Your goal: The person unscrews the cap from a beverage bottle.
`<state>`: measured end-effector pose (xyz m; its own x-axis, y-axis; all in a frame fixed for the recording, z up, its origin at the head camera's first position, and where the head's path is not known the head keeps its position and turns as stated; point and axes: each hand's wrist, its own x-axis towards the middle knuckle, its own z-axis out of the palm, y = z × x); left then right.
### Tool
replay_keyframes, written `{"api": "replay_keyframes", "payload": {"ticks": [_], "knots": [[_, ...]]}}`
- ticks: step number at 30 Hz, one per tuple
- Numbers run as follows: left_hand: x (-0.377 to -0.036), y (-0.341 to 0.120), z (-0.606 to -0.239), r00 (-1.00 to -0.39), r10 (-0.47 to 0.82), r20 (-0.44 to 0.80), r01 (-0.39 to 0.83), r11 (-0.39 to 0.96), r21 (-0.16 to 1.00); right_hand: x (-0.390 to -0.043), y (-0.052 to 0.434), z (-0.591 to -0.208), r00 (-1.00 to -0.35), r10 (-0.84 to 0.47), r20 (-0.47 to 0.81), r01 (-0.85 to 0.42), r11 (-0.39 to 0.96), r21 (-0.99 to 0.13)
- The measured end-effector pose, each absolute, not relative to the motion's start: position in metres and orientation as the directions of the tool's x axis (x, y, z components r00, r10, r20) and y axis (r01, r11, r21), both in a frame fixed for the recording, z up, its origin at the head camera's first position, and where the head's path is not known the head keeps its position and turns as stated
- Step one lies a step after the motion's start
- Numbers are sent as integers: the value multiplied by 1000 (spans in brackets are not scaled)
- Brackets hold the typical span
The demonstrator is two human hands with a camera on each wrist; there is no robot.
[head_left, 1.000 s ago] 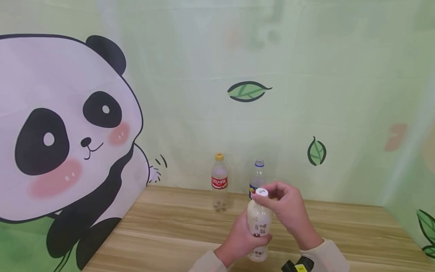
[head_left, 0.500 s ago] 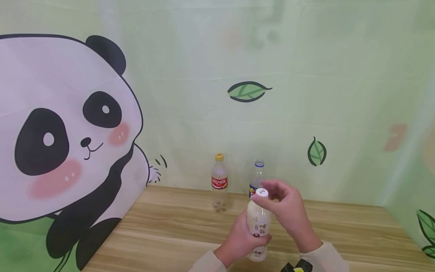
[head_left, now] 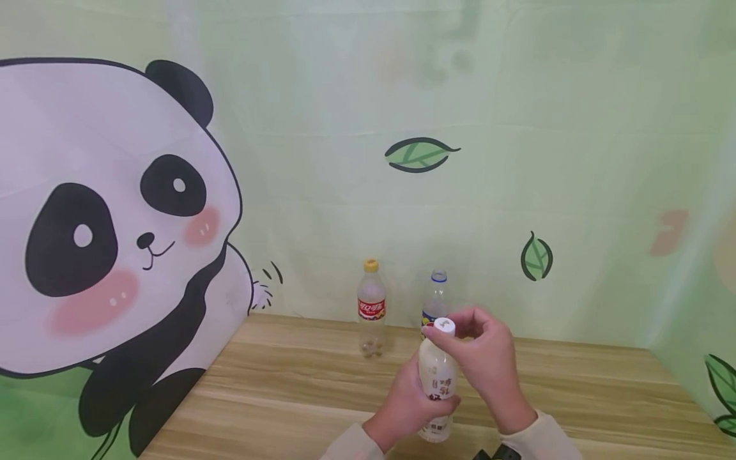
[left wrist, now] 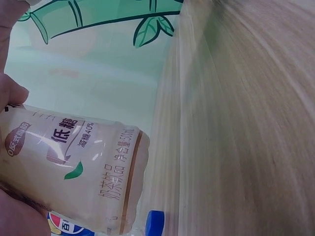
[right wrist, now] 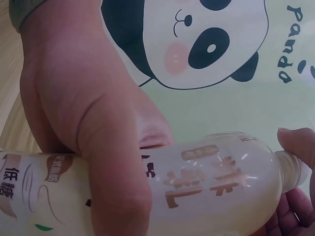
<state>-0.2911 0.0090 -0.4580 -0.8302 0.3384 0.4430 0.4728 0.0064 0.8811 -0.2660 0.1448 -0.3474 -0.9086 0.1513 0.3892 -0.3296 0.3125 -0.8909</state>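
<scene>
A cream-coloured milk-drink bottle [head_left: 437, 383] with brown lettering stands upright on the wooden table [head_left: 287, 396]. My left hand [head_left: 402, 409] grips its body from the left; the same bottle [left wrist: 74, 167] fills the left wrist view and the bottle [right wrist: 206, 187] lies across the right wrist view under my left hand [right wrist: 88, 137]. My right hand [head_left: 483, 358] pinches the white cap [head_left: 444, 326] from the right, with its fingertips [right wrist: 295, 147] at the neck.
Two clear bottles stand at the back of the table by the wall: one with a yellow cap and red label [head_left: 371, 306], one with a blue cap [head_left: 436, 297]. A panda backdrop [head_left: 115, 243] closes the left side, a green leaf-print sheet the back.
My right wrist has swung down and left while the fingers stay on the cap. The bottle and my left hand have hardly moved.
</scene>
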Motion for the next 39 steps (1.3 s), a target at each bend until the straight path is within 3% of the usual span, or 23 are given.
{"api": "replay_keyframes", "payload": {"ticks": [10, 29, 34, 39], "knots": [[-289, 7, -456, -836, 341, 429, 463, 21, 886, -267, 150, -346, -920, 79, 383, -340, 324, -883], [-289, 6, -454, -845, 338, 414, 447, 21, 894, -269, 154, -348, -909, -87, 407, -416, 226, -881], [-290, 5, -456, -837, 343, 426, 462, 24, 887, -270, 153, -348, -917, -62, 393, -396, 253, -883], [-291, 6, -457, -835, 333, 438, 475, 36, 879, -270, 149, -347, -926, 49, 374, -347, 281, -895]]}}
